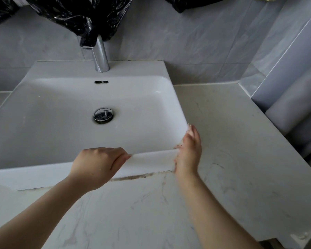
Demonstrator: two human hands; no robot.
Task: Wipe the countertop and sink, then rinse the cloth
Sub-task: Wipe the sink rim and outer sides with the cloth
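Note:
A white rectangular sink [151,159] sits on a pale marbled countertop [241,141]. My left hand [97,164] rests on the sink's front rim with its fingers curled over the edge. At the sink's front right corner, my right hand [188,155] is blurred. Its fingers are straight and it presses a pale cloth [188,129] against the sink's outer right side. Only slivers of the cloth show, at the fingertips and along the thumb side.
A chrome faucet [101,54] stands behind the basin, its top wrapped in black plastic [79,15]. The drain plug [103,115] lies in the basin's middle. Dark grime [142,176] lines the seam under the front rim. Grey tiled walls enclose the back and right.

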